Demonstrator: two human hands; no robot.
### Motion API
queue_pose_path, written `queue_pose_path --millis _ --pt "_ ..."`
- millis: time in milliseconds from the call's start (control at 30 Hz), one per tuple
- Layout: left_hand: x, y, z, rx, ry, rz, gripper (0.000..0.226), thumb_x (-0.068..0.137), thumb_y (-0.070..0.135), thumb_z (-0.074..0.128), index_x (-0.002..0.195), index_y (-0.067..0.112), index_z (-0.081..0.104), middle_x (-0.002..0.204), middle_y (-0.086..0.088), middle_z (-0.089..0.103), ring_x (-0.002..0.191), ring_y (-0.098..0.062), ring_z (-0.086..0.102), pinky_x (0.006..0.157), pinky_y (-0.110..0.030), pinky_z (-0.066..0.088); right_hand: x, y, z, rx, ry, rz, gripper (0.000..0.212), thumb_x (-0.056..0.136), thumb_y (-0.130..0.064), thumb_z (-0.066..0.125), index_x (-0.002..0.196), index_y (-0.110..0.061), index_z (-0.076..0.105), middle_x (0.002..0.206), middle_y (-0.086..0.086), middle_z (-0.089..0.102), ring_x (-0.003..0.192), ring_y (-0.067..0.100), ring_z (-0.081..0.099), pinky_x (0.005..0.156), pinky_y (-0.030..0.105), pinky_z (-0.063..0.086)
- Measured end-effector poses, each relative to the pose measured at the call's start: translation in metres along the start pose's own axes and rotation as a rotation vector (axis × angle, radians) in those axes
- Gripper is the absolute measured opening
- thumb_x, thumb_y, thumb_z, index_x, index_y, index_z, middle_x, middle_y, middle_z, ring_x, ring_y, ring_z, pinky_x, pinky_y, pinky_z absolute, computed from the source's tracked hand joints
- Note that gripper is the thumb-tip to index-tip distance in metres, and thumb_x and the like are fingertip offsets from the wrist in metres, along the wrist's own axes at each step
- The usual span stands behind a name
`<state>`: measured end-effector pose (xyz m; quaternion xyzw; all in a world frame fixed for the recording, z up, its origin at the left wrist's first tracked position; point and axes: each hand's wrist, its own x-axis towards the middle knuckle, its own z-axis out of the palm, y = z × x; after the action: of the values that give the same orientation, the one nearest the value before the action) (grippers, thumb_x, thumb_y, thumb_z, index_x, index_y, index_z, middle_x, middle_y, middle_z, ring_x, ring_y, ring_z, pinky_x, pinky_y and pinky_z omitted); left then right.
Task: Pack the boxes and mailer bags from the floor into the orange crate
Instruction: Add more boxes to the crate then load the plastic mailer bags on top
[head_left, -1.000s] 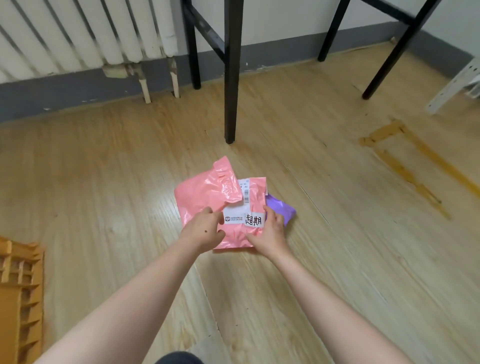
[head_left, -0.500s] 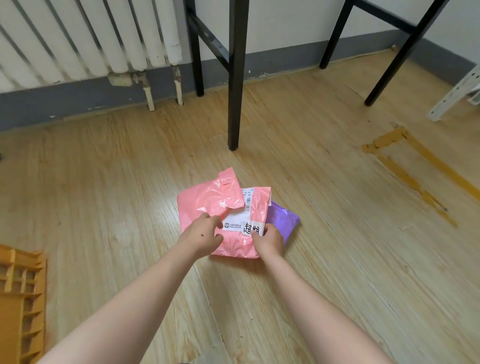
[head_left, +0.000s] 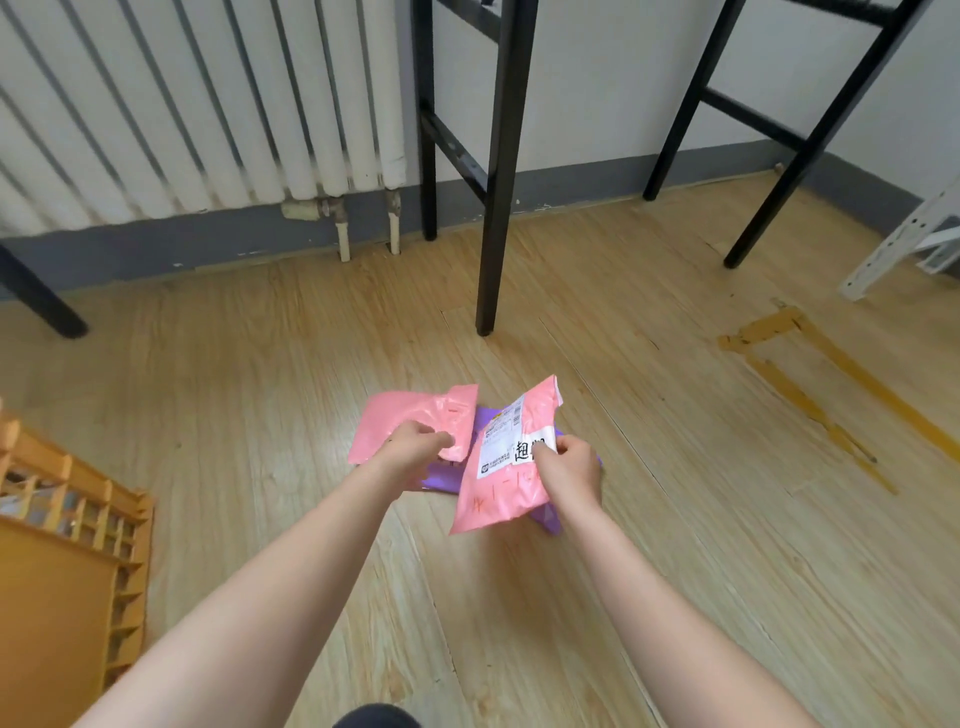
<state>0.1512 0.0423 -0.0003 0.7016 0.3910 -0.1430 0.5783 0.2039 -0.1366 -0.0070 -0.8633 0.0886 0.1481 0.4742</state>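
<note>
My left hand (head_left: 415, 446) grips a plain pink mailer bag (head_left: 400, 423) by its near edge and holds it off the floor. My right hand (head_left: 569, 467) pinches a second pink mailer bag (head_left: 498, 483) with a white shipping label, tilted up on its right side. Between and under them a purple mailer bag (head_left: 485, 420) lies on the wooden floor, mostly hidden. The orange crate (head_left: 67, 566) stands at the lower left, apart from both hands.
A black table leg (head_left: 496, 218) stands on the floor just beyond the bags, with more black legs (head_left: 779, 171) at the right. A white radiator (head_left: 182, 109) lines the back wall. Yellow tape marks (head_left: 810, 374) cross the floor at right.
The two pink bags lay stacked together on the floor; now each hand has lifted one, pulling them apart and uncovering the purple bag. The view has tilted up and the crate shows more.
</note>
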Motion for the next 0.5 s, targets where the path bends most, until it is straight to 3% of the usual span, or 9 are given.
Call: queue_pose_path --millis 133,233,333,400,500 --pt "-0.025 0.001 -0.008 -0.073 -0.162 -0.159 0.048 0.091 0.036 0.059 0.130 0.012 0.044 0.122 -0.015 0.052 0.113 -0.042 0.056 0.084 -0.039 0.046 -0.024 -0.024 -0.019 -0.007 0.052 -0.059 0.024 0.078 -0.023 0.057 0.058 -0.019 0.044 0.058 -0.006 0.047 0.062 0.021 0.044 0.059 0.030 0.032" --pt "-0.048 0.010 -0.023 -0.128 -0.287 -0.202 0.060 0.093 0.041 0.055 0.140 0.011 0.035 0.136 -0.020 0.046 0.113 -0.042 0.057 0.090 -0.042 0.045 -0.040 -0.049 -0.028 0.006 0.058 -0.137 0.022 0.074 -0.027 0.057 0.058 -0.017 0.047 0.057 -0.006 0.049 0.060 0.020 0.044 0.060 0.032 0.032" --pt "-0.073 0.026 -0.053 -0.262 -0.329 -0.146 0.051 0.095 0.036 0.054 0.134 0.008 0.040 0.124 -0.020 0.057 0.094 -0.033 0.064 0.083 -0.038 0.049 -0.056 -0.077 -0.029 0.088 0.019 -0.217 0.026 0.080 -0.015 0.059 0.057 -0.016 0.047 0.056 -0.003 0.047 0.059 0.019 0.042 0.052 0.030 0.028" --pt "-0.089 0.035 -0.080 -0.324 -0.326 -0.100 0.035 0.095 0.034 0.055 0.117 0.006 0.053 0.107 -0.015 0.066 0.085 -0.027 0.065 0.083 -0.037 0.051 -0.068 -0.098 -0.023 0.131 0.002 -0.263 0.027 0.079 -0.013 0.059 0.056 -0.016 0.045 0.055 -0.003 0.044 0.059 0.019 0.040 0.053 0.029 0.027" --pt "-0.117 0.045 -0.128 -0.322 -0.157 -0.001 0.029 0.095 0.026 0.057 0.111 0.003 0.060 0.108 -0.012 0.066 0.095 -0.028 0.065 0.092 -0.040 0.051 -0.092 -0.131 -0.007 0.142 -0.022 -0.362 0.026 0.079 -0.014 0.061 0.057 -0.017 0.049 0.057 -0.002 0.048 0.061 0.019 0.044 0.058 0.030 0.033"
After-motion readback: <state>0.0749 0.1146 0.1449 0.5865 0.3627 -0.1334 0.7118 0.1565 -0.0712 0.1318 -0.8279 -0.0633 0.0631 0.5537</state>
